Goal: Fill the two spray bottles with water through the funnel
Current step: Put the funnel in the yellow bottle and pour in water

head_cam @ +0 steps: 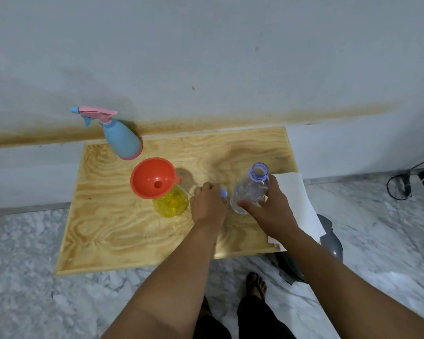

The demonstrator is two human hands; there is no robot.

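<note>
An orange funnel (154, 177) sits in the neck of a yellow spray bottle (171, 204) near the middle of the wooden board (123, 231). A blue spray bottle (123, 140) with its pink trigger head on stands at the board's far left corner. My right hand (269, 209) grips a clear water bottle (250, 188), which stands upright with its mouth uncapped. My left hand (207, 204) pinches the bottle's small pale blue cap (223, 192) just left of the bottle, close above the board.
A white paper towel (296, 199) lies on the board's right edge. A grey object (333, 243) rests on the marble floor beyond it. A black cable (402, 187) runs at far right. The wall rises directly behind the board. My feet show below.
</note>
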